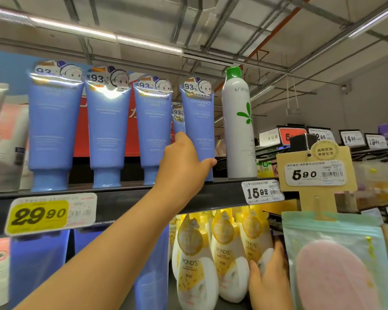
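Blue CHANDO tube (199, 126), frame centre, top shelf (126, 199): gripped by left hand (184, 166). Pond's bottle (252, 233), lower right: clasped by right hand (269, 280).

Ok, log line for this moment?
left hand: grips rightmost blue tube on top shelf | right hand: holds Pond's bottle below

Five top-shelf tubes (52, 130); one white bottle (238, 135)

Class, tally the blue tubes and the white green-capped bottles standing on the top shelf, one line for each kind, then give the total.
Blue tubes: 5 (4 in front, 1 smaller-looking one behind)
White green-capped bottles: 1
Total: 6
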